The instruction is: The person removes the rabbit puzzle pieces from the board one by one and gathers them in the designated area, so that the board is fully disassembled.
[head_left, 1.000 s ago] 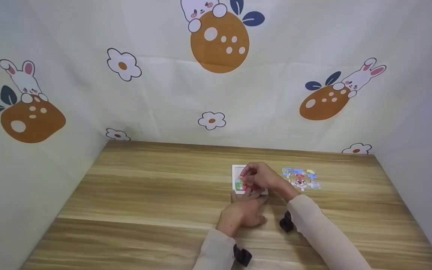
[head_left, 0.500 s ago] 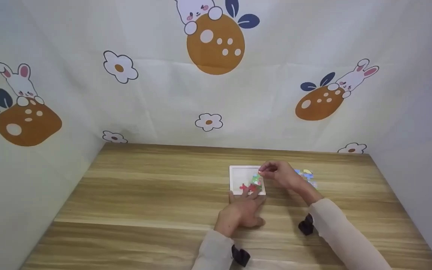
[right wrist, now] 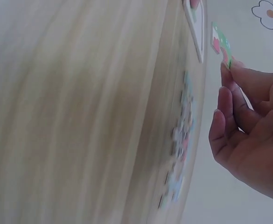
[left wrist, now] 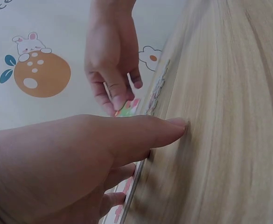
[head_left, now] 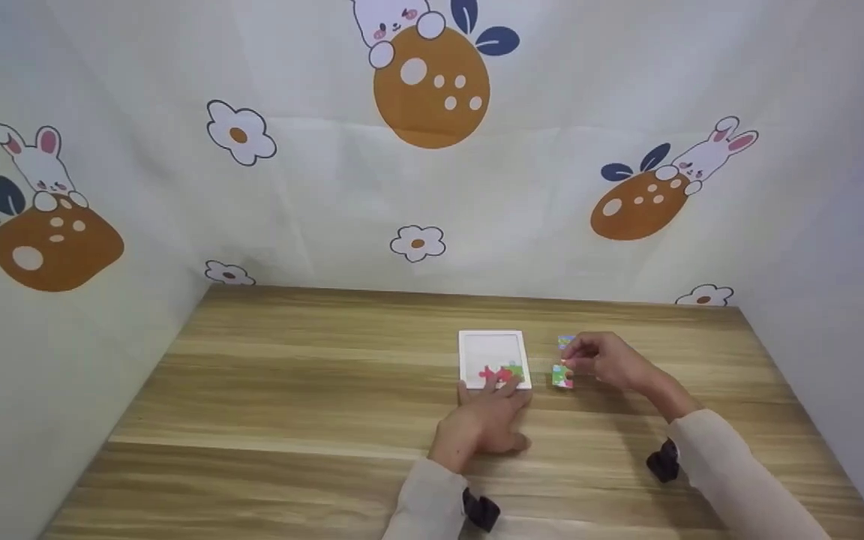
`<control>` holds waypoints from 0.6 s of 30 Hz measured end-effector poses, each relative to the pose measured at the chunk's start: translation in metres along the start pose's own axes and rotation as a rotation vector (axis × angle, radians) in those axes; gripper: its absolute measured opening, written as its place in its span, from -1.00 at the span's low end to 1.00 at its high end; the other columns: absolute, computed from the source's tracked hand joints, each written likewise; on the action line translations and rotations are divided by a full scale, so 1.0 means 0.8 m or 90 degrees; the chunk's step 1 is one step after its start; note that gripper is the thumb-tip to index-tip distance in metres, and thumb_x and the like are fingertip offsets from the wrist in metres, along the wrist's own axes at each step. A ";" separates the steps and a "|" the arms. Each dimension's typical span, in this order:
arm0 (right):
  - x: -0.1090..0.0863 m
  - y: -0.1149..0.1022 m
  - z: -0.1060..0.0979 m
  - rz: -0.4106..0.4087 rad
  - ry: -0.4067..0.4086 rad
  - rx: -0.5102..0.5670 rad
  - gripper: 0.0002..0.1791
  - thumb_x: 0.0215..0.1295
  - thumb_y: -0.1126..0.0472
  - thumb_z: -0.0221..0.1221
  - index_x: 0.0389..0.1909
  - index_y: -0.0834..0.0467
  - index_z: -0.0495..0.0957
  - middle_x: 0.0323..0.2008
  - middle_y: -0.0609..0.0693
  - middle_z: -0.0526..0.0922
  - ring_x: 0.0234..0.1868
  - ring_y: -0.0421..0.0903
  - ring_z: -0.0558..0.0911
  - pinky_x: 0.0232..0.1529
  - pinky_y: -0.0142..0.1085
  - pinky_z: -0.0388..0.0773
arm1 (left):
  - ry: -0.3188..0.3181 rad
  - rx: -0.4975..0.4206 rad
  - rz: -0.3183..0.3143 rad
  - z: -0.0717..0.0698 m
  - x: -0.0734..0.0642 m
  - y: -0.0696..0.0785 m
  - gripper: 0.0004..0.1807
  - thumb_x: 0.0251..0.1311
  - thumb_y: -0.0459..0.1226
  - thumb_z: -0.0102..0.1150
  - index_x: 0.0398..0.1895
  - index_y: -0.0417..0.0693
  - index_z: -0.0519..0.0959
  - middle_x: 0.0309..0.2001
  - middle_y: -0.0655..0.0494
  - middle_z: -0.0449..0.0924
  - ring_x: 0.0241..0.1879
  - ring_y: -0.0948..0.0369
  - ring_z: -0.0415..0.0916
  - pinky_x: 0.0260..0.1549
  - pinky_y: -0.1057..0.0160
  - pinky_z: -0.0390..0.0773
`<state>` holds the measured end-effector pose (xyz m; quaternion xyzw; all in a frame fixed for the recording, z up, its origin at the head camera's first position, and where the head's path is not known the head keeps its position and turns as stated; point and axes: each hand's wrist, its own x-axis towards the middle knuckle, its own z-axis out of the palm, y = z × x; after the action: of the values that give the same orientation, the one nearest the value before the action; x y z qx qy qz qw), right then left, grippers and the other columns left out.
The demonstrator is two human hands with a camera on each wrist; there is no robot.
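Note:
My right hand (head_left: 616, 364) pinches a green jigsaw puzzle piece (head_left: 562, 376) between thumb and fingertips, to the right of the white puzzle tray (head_left: 463, 360). In the right wrist view the puzzle piece (right wrist: 221, 41) hangs by one corner, green with pink patches. My left hand (head_left: 483, 424) rests at the tray's near edge, its extended fingers reaching over the rim. Red puzzle pieces (head_left: 487, 373) and a green one (head_left: 514, 370) lie along the tray's near side, partly covered by those fingers. Its thumb (left wrist: 166, 130) sticks out over the wood in the left wrist view.
Joined loose puzzle pieces (right wrist: 180, 144) lie on the wooden table (head_left: 289, 390) right of the tray, mostly hidden by my right hand in the head view; a blue one (head_left: 565, 342) shows. A patterned cloth wall (head_left: 312, 187) stands behind the table.
The right hand has moved from over the tray to its right, carrying the green puzzle piece out. The left hand stays at the tray's near edge.

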<state>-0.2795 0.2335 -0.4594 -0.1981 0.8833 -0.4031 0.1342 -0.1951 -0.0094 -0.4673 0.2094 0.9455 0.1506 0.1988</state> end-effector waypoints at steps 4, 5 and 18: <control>-0.008 0.012 -0.006 -0.017 -0.008 -0.027 -0.90 0.35 0.35 0.22 -0.21 0.31 0.65 -0.25 0.16 0.70 -0.25 -0.17 0.57 -0.24 -0.49 0.53 | -0.003 -0.005 -0.006 0.001 0.001 0.000 -0.22 0.23 0.07 0.25 0.52 0.26 0.26 0.62 0.23 0.02 0.63 0.04 -0.16 0.45 -0.45 -0.12; -0.009 0.014 -0.007 -0.018 -0.008 -0.035 -0.91 0.34 0.36 0.23 -0.22 0.31 0.65 -0.25 0.15 0.70 -0.23 -0.17 0.58 -0.20 -0.49 0.53 | -0.004 -0.007 -0.007 0.001 0.001 0.000 -0.22 0.23 0.07 0.25 0.52 0.26 0.26 0.62 0.23 0.02 0.63 0.04 -0.16 0.45 -0.44 -0.13; -0.015 0.024 -0.004 -0.001 -0.013 -0.060 -0.92 0.34 0.43 0.18 -0.25 0.30 0.64 -0.26 0.11 0.70 -0.22 -0.15 0.57 -0.16 -0.45 0.53 | -0.006 -0.005 -0.004 0.002 0.001 -0.001 -0.21 0.24 0.06 0.24 0.54 0.26 0.23 0.62 0.22 -0.01 0.63 0.03 -0.16 0.46 -0.44 -0.14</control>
<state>-0.2744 0.2523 -0.4711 -0.2091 0.8998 -0.3590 0.1334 -0.1957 -0.0091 -0.4689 0.2064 0.9445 0.1530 0.2049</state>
